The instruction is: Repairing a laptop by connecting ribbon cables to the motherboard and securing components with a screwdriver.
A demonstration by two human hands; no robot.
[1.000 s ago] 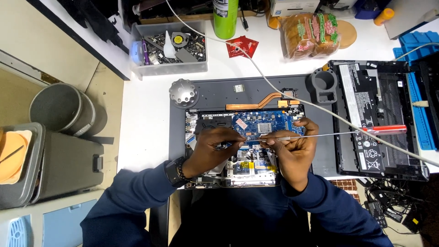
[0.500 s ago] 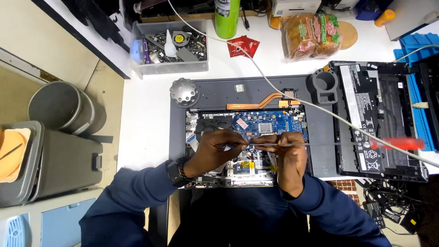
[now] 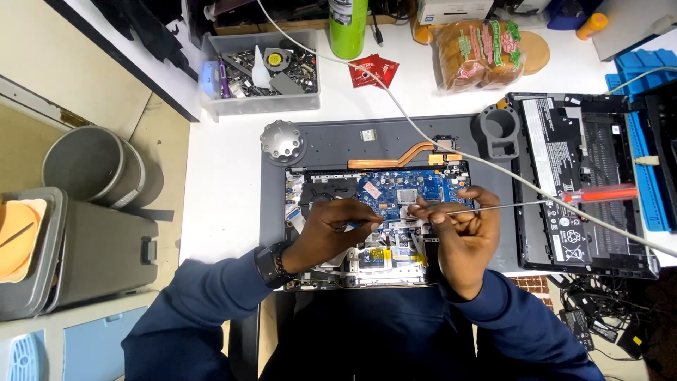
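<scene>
Head view looks straight down on an opened laptop (image 3: 367,212) lying on a dark mat (image 3: 331,141) on the white counter (image 3: 218,183), its blue circuit board (image 3: 402,194) and copper heat pipe (image 3: 395,159) exposed. I see my left hand (image 3: 328,233) resting over the middle of the board, its fingers pinched together on something small and thin that I cannot make out. My right hand (image 3: 462,236) sits just beside it, thumb and forefinger clamped on the metal shaft of a long screwdriver (image 3: 508,206), whose red handle (image 3: 599,192) sticks out to the right above the detached bottom cover (image 3: 585,183). The tip meets the board between the two hands, close to the left fingertips. I judge this to be fine work on one screw or small fitting at the board's centre, with the left hand steadying the spot. The next move, as I read it, calls for keeping the tip seated squarely and the shaft steady, since a slip would land on the board's components. A white cable (image 3: 451,148) crosses diagonally above the work, and a grey parts bin (image 3: 261,70) stands well apart at the counter's back.
</scene>
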